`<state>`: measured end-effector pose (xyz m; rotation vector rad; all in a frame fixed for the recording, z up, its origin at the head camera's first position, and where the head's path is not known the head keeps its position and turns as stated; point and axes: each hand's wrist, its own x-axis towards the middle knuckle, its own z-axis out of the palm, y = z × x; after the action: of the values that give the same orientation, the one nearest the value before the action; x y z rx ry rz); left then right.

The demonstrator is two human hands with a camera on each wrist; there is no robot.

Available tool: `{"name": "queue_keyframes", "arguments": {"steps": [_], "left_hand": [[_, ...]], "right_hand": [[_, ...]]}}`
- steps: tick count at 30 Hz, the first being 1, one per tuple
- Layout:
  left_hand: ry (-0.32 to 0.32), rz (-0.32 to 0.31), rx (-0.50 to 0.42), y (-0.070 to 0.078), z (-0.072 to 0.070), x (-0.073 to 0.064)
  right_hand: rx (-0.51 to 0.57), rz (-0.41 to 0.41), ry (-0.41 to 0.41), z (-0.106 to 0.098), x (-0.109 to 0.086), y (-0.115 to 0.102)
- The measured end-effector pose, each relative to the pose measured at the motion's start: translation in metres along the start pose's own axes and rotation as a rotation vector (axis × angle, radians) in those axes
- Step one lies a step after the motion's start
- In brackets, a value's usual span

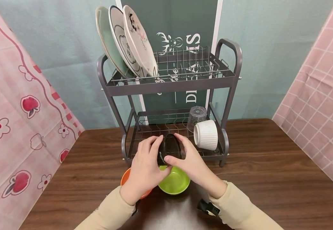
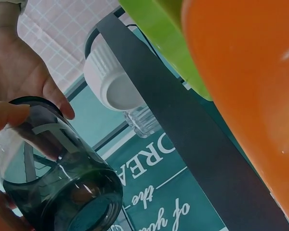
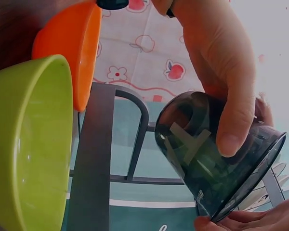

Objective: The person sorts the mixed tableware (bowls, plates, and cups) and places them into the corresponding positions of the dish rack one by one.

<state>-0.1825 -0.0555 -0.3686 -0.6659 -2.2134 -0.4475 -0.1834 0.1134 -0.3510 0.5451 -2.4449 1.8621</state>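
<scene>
Both hands hold a dark tinted drinking glass (image 1: 170, 148) in front of the rack's lower shelf. The left hand (image 1: 147, 166) has its thumb and fingers round the glass's side. At the rim, the right hand (image 1: 194, 163) grips it with thumb and fingertips. The glass (image 3: 212, 149) lies tilted in the right wrist view, its rim toward the right hand, pale marks on its wall. Its thick base shows in the left wrist view. Below the hands are a green bowl (image 1: 174, 183) and an orange bowl (image 1: 125, 176), the latter partly hidden by the left hand.
A grey two-tier dish rack (image 1: 172, 87) stands at the back of the wooden table (image 1: 264, 166). Several plates (image 1: 139, 41) lean at its upper left. A white ribbed cup (image 1: 208, 135) and a clear glass (image 1: 196, 115) sit on its lower right.
</scene>
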Motion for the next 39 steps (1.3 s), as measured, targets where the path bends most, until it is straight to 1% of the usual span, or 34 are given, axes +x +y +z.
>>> {"name": "queue_keyframes", "arguments": {"steps": [3,7,10,12,14,15,17,19,20,23,26,30,32,36,39], "left_hand": [[-0.005,0.006,0.011,0.002,0.0,0.0],[-0.009,0.022,0.027,0.004,-0.001,0.0],[0.001,0.025,0.019,0.003,-0.002,0.0],[0.021,0.006,-0.021,0.002,-0.004,0.0],[0.048,-0.04,-0.095,0.002,-0.007,0.001],[0.058,-0.076,-0.145,0.002,-0.009,0.001],[0.074,-0.154,-0.269,0.003,-0.011,0.001],[0.074,-0.239,-0.415,0.005,-0.013,0.002],[0.068,-0.278,-0.497,0.006,-0.013,0.002],[0.036,-0.377,-0.729,0.01,-0.015,0.005],[-0.013,-0.463,-0.891,0.012,-0.016,0.007],[-0.067,-0.544,-1.019,0.014,-0.018,0.009],[-0.08,-0.567,-1.079,0.015,-0.019,0.009],[-0.07,-0.591,-1.18,0.02,-0.021,0.011],[-0.047,-0.586,-1.21,0.023,-0.022,0.012]], "right_hand": [[-0.029,0.001,0.012,0.0,0.0,0.002],[-0.017,-0.008,0.019,-0.002,-0.001,0.005],[0.054,0.004,0.022,-0.004,-0.001,0.005],[0.122,0.016,0.044,-0.007,-0.002,0.005],[0.227,0.018,0.069,-0.01,-0.002,0.005],[0.29,0.009,0.082,-0.011,-0.003,0.005],[0.427,-0.027,0.093,-0.012,-0.003,0.005],[0.571,-0.089,0.064,-0.011,-0.004,0.005],[0.638,-0.123,0.043,-0.011,-0.004,0.005],[0.778,-0.205,-0.027,-0.008,-0.003,0.006],[0.875,-0.231,-0.068,-0.004,-0.004,0.007],[0.993,-0.233,-0.098,0.001,-0.005,0.008],[1.039,-0.234,-0.112,0.003,-0.007,0.008],[1.09,-0.223,-0.132,0.008,-0.009,0.008],[1.116,-0.22,-0.148,0.01,-0.01,0.01]]}}
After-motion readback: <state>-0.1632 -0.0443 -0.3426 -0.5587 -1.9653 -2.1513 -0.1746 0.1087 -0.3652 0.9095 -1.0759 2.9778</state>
